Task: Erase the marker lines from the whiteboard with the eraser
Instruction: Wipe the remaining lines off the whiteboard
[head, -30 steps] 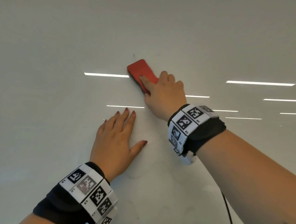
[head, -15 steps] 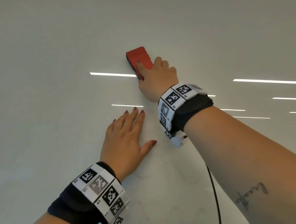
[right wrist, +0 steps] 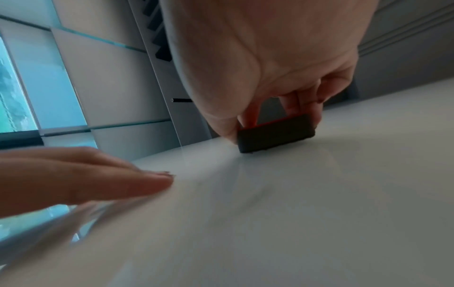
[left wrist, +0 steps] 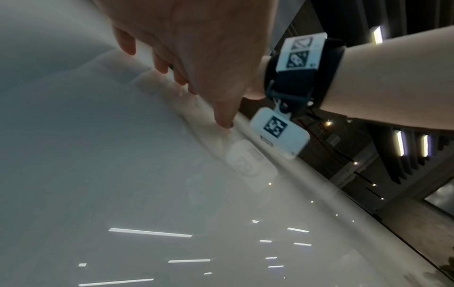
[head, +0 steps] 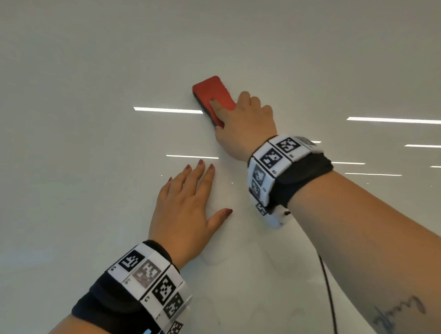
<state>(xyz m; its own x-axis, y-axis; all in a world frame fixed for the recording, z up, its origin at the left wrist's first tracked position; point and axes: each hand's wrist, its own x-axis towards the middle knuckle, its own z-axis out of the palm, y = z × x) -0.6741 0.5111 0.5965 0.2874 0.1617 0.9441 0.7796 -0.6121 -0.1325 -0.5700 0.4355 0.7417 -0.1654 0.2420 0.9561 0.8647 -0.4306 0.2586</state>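
Observation:
A red eraser (head: 213,95) with a dark felt underside (right wrist: 275,136) lies flat against the white whiteboard (head: 85,185). My right hand (head: 242,122) grips its near end, thumb on one side and fingers curled over the far side. My left hand (head: 186,208) rests flat on the board below the eraser, fingers straight and together, thumb spread. In the right wrist view the left hand's fingers (right wrist: 110,184) lie on the board at the left. No marker lines show around the eraser.
Ceiling lights reflect as bright bars (head: 395,120) on the glossy board. A thin black cable (head: 332,305) hangs from my right wrist band over the lower right of the board. The board's edge (left wrist: 343,194) appears in the left wrist view.
My right hand slid the eraser up the board a second ago, and it now sits slightly lower again. The left hand stays flat on the board.

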